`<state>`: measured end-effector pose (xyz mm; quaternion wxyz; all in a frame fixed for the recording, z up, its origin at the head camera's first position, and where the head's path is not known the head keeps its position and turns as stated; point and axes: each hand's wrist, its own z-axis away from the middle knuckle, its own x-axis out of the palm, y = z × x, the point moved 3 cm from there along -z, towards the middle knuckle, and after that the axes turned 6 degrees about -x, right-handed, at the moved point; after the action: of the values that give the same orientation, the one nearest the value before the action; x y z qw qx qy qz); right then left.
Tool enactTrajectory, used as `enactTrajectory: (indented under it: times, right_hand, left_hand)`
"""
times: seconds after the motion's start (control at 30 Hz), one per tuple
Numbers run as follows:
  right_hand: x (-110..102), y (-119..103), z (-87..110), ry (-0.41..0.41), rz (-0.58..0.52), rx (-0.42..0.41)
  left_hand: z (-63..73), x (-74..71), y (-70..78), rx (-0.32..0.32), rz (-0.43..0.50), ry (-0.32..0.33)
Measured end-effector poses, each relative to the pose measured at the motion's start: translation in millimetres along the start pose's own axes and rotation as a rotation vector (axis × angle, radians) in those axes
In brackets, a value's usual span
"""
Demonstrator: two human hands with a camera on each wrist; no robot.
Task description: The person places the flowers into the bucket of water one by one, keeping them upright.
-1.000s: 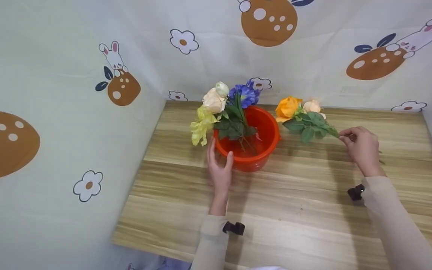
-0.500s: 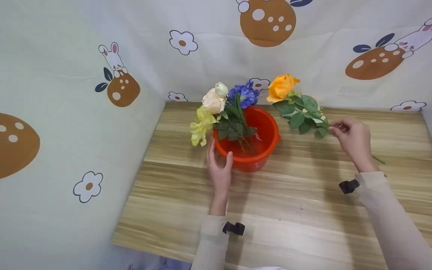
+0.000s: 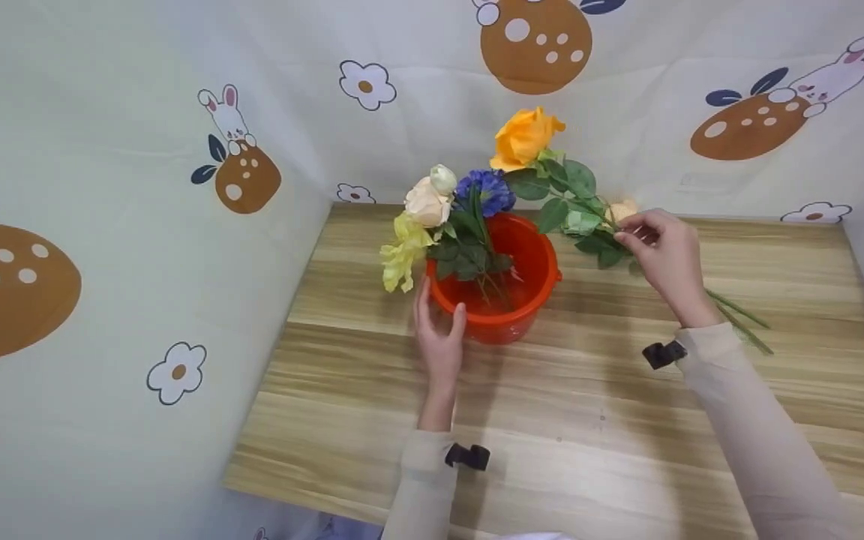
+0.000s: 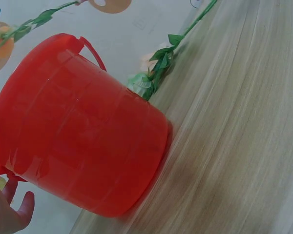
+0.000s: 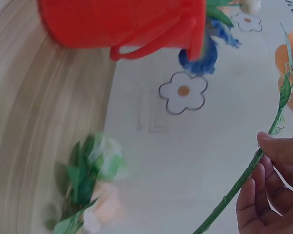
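Thumb and fingertips of my right hand (image 3: 670, 262) pinch the green stem of an orange rose (image 3: 527, 140), raised above the table to the right of a red bucket (image 3: 498, 328). In the right wrist view the stem (image 5: 233, 189) runs between thumb and fingers. My left hand (image 3: 441, 343) stays at the bucket's near left side, fingers extended beside its rim. Inside the bucket lean a yellow flower (image 3: 404, 251), a cream rose (image 3: 427, 204) and a blue flower (image 3: 485, 192). The bucket's handle (image 5: 156, 47) hangs on its side.
Behind my right hand, a peach flower (image 5: 106, 200) and a pale green flower (image 5: 108, 158) lie on the wooden table (image 3: 552, 450). Their stems (image 3: 739, 319) reach right. A printed cloth wall (image 3: 417, 135) stands close behind the bucket.
My right hand has moved left and lifted the orange rose up off the table, its bloom now above and behind the bucket. The peach flower stays behind. My left hand and bucket are unmoved.
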<state>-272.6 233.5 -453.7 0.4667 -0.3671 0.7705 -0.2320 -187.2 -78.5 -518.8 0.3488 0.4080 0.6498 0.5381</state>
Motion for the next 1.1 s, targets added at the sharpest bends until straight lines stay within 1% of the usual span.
enactTrajectory:
  times: [0.23,0.43,0.47,0.5,0.67,0.8,0.9,0.97,1.1]
  right_hand:
    - [19,-30,-12.4,0.000,-0.113,-0.052]
    - [33,-60,-25.1,-0.021,-0.197,-0.074]
    - [35,-66,-27.3,-0.030,-0.211,-0.074]
    - [38,-72,-29.6,-0.037,-0.221,-0.074]
    - [52,-100,-39.2,-0.065,-0.283,-0.075]
    - [66,-118,-42.2,-0.079,-0.341,-0.084]
    - [80,-125,-40.2,-0.103,-0.376,-0.085]
    - [90,-126,-36.6,-0.121,-0.388,-0.078]
    - [111,-117,-24.7,-0.144,-0.357,-0.081]
  left_hand:
    - [0.3,0.0,-0.7,0.002,0.005,0.001]
    - [-5.2,3.3,-26.0,-0.007,0.034,-0.016]
    - [-6.5,3.6,-31.1,-0.009,0.032,-0.013]
    - [-7.1,3.5,-33.2,-0.008,0.030,-0.010]
    - [-7.4,2.9,-35.6,-0.016,0.027,-0.001]
    - [-6.6,2.3,-35.0,-0.024,0.023,0.005]
    - [-7.0,2.1,-34.5,-0.018,0.027,0.004]
    - [-7.4,2.1,-34.7,-0.016,0.034,0.001]
    - [-7.5,2.5,-35.2,-0.009,0.041,0.000]
